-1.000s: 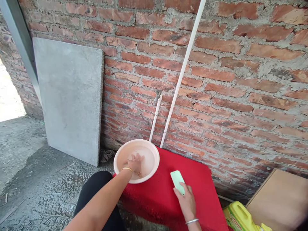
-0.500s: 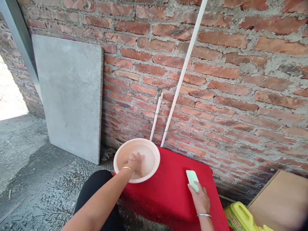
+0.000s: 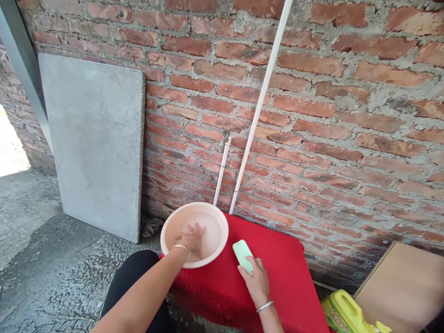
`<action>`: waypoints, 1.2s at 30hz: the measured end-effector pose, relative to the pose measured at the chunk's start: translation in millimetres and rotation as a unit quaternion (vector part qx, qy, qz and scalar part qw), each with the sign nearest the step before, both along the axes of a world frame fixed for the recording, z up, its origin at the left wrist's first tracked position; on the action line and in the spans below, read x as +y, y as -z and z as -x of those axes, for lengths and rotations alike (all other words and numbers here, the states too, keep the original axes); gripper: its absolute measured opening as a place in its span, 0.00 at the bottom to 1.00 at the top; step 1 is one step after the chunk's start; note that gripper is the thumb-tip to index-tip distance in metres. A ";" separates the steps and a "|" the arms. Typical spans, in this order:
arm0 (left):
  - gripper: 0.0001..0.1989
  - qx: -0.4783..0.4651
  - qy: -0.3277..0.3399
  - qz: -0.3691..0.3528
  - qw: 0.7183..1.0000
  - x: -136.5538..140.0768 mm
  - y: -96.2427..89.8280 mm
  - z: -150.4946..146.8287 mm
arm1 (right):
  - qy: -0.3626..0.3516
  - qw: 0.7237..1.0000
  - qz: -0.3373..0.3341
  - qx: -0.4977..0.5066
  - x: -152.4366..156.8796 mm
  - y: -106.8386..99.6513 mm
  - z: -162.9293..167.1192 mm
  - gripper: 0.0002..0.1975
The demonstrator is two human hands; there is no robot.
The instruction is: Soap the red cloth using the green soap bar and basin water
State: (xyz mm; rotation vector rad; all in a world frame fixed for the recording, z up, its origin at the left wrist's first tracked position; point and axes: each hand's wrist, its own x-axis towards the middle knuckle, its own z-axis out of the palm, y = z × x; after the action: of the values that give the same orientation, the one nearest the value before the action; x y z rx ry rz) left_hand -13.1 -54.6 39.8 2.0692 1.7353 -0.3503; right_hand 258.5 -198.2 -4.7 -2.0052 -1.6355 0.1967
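A pale pink plastic basin [image 3: 222, 240] with water in it stands on the left end of a red cloth-covered table [image 3: 287, 277]. My left hand [image 3: 192, 238] is down in the basin, fingers spread in the water, and I make out nothing in its grasp. To the right of the basin, my right hand [image 3: 257, 280] grips a flat, pale green oblong object [image 3: 242, 253] with rounded corners, thumb and fingers on its two sides. Its far end points toward the basin's rim without touching it. Whether its underside rests on the cloth is hidden.
A brick wall [image 3: 312, 106] rises behind the table, with a tap [image 3: 225, 138] and a long white pipe [image 3: 258, 111]. A grey slab [image 3: 97, 143] leans at left above the wet floor [image 3: 79, 273]. At lower right are a yellow jug [image 3: 343, 310] and a cardboard box [image 3: 398, 286].
My right hand has moved left across the red cloth with the pale green object, closer to the basin. My left hand stays in the water. The view has shifted slightly.
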 end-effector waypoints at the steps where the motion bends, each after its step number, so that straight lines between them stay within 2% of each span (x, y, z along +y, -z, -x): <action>1: 0.69 0.001 0.001 0.002 1.000 0.0 -0.1 0.1 | -0.024 1.000 0.008 -0.013 5.5 -1.5 11.2 0.17; 3: 0.70 0.007 0.006 0.005 1.000 0.4 0.4 0.1 | -0.046 0.998 0.027 -0.034 14.6 -4.6 23.8 0.17; 6: 0.70 0.022 0.014 0.003 1.000 1.3 1.9 -0.2 | -0.029 0.997 0.051 -0.047 22.7 -8.5 16.4 0.17; 9: 0.71 0.032 0.014 0.008 0.999 2.2 2.6 -1.0 | 0.020 0.996 0.069 -0.050 21.3 -11.0 -16.5 0.20; 11: 0.71 0.033 0.012 0.013 0.999 2.5 2.5 -1.5 | 0.078 0.992 0.083 -0.049 14.0 -11.0 -46.6 0.24; 16: 0.70 0.025 0.008 0.008 1.000 0.7 0.6 -2.3 | 0.231 0.969 0.091 0.001 -21.2 -4.1 -123.1 0.33; 20: 0.66 0.024 0.009 0.005 1.000 -1.0 -0.8 -2.9 | 0.289 0.953 0.084 0.043 -44.4 -1.7 -153.4 0.40; 22: 0.66 0.018 0.008 0.003 1.000 -1.0 -0.7 -2.8 | 0.291 0.952 0.084 0.044 -45.2 -3.3 -149.2 0.41; 25: 0.68 0.015 0.008 0.001 1.000 -0.2 0.9 -2.1 | 0.255 0.964 0.062 0.032 -29.8 -5.2 -117.5 0.38; 29: 0.70 0.024 0.015 0.002 1.000 0.8 3.5 -0.4 | 0.122 0.992 0.030 0.012 7.5 -3.5 -46.3 0.26; 32: 0.70 0.025 0.014 0.004 1.000 1.1 4.6 0.5 | 0.007 0.999 0.026 -0.020 32.4 -1.9 2.4 0.19; 34: 0.69 0.027 0.015 0.004 1.000 1.4 5.4 0.9 | -0.026 0.999 0.025 -0.026 44.5 -2.0 20.0 0.17; 36: 0.69 0.033 0.018 0.008 0.999 1.7 6.7 1.1 | -0.029 0.999 0.029 -0.026 52.6 -3.2 20.5 0.16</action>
State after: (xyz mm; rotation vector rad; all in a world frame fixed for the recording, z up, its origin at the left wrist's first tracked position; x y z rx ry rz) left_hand -14.2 -52.8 33.2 2.1023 1.7296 -0.4461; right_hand 237.9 -145.5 -1.5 -2.0226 -1.7387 0.2170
